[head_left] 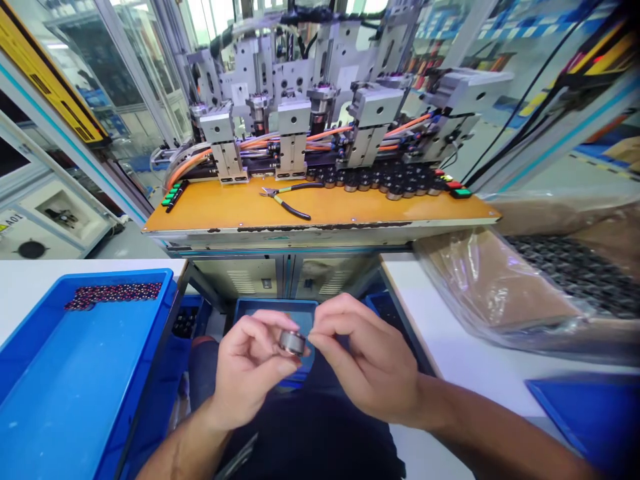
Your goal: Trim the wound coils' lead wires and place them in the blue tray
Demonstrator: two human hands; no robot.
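Observation:
Between the thumb and fingers of my left hand point(250, 363) is a small round metal part point(293, 343), a short cylinder with a shiny grey band. My right hand point(367, 360) is close beside it, thumb and index finger pinched together at its right edge. Whatever sits between those right fingertips is too small to make out. Both hands are above my lap, over a blue bin point(275, 307) lower down.
An orange bench point(340, 207) ahead carries pliers point(287, 202), several dark round parts point(395, 181) and a metal machine point(293, 133). A blue tray point(75, 373) with small parts stands left. At right, a plastic-lined box point(465, 280) holds dark parts.

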